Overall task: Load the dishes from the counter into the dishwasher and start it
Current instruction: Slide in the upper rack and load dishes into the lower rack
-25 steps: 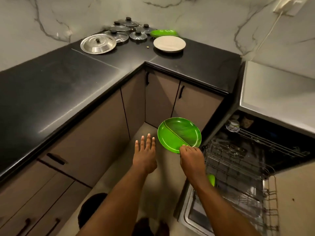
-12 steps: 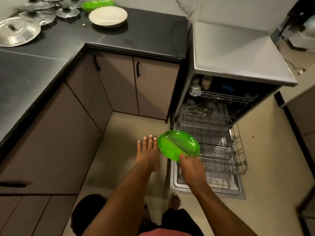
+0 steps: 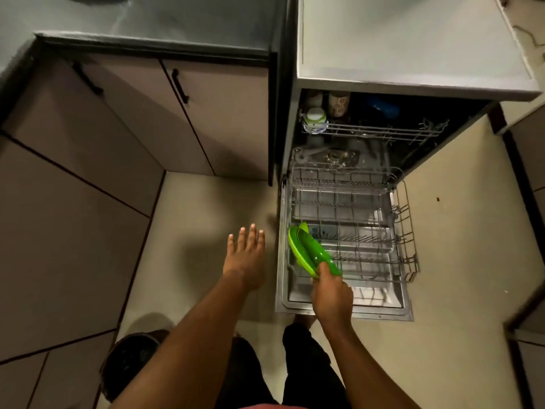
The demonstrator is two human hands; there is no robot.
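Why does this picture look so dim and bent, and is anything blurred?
Head view: the light is low and soft, so the left hand throws only a faint shadow on the floor; the wide lens bows the lines of the cabinet and the edges of the dishwasher; the green plate in the right hand looks slightly smeared; the counter shows a pale sheen.

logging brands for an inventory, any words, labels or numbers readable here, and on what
None can be read.
The patterned cup in the upper rack bears marks too blurred to tell as text.
The green plate in the right hand shows no lettering.
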